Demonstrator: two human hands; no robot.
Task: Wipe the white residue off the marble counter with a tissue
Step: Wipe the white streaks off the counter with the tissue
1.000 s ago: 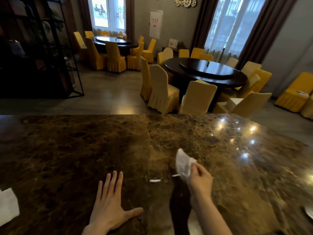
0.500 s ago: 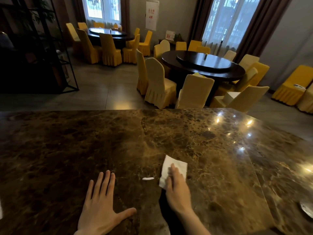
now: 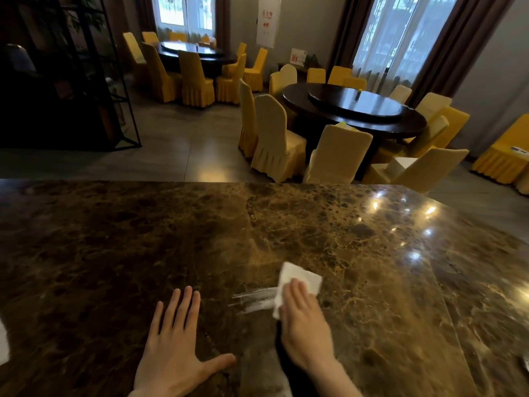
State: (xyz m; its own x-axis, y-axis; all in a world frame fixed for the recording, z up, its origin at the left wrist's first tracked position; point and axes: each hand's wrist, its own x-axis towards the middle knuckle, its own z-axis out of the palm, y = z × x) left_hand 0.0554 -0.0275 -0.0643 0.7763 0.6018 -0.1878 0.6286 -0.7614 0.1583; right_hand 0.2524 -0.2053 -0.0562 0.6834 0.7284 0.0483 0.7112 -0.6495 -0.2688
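Note:
A folded white tissue (image 3: 304, 277) lies flat on the brown marble counter (image 3: 143, 239), pinned under the fingers of my right hand (image 3: 305, 325). Streaks of smeared white residue (image 3: 253, 300) run leftward from the tissue's left edge. My left hand (image 3: 174, 345) rests palm down on the counter to the left of the smear, fingers spread and holding nothing. The part of the tissue beneath my fingers is hidden.
A white sheet edge (image 3: 3, 343) shows at the counter's left border and a small object (image 3: 525, 363) at its right border. Beyond the far counter edge stand round dark tables (image 3: 355, 110), yellow covered chairs (image 3: 274, 138) and a black metal shelf (image 3: 71, 81).
My right hand brought the tissue down flat onto the counter and pushed it over the white spots, which are now smeared into streaks. My left hand stayed flat in place.

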